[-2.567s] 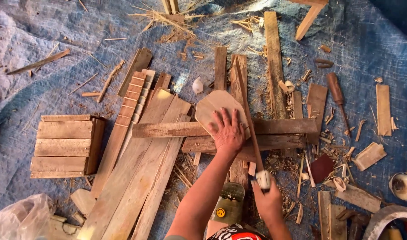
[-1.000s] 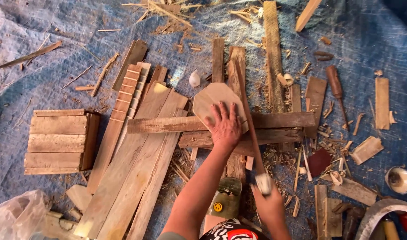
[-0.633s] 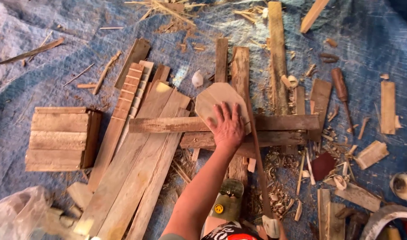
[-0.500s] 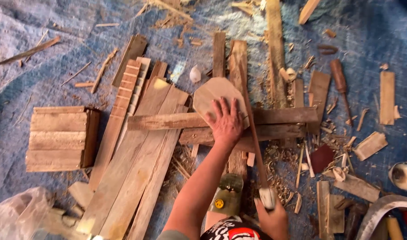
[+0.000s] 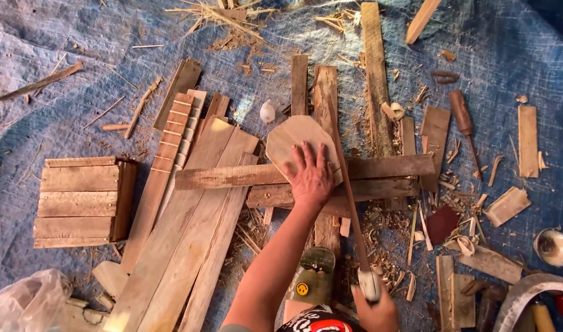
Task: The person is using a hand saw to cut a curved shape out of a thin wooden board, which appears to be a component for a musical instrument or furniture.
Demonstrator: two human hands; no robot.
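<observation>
My left hand [image 5: 310, 178] presses flat, fingers spread, on a pale wooden panel with cut corners [image 5: 290, 138]. The panel lies across two crossed planks [image 5: 392, 167]. My right hand [image 5: 375, 307] is at the bottom edge, shut on the pale handle of a handsaw [image 5: 349, 197]. The thin blade runs up along the right side of my left hand and past the panel's right edge. A foot in a green sandal [image 5: 312, 276] stands on the upright plank below the panel.
A blue tarp [image 5: 60, 98] covers the ground. A slatted wooden box [image 5: 78, 200] sits at left, with long planks [image 5: 189, 233] beside it. A wooden-handled tool [image 5: 462, 114], offcuts, shavings and a small bowl [image 5: 551, 246] lie at right. A plastic bag [image 5: 23, 304] is at bottom left.
My right hand has moved the saw back and forth along the panel's edge, and it now sits low near the bottom edge. My left hand has stayed on the panel.
</observation>
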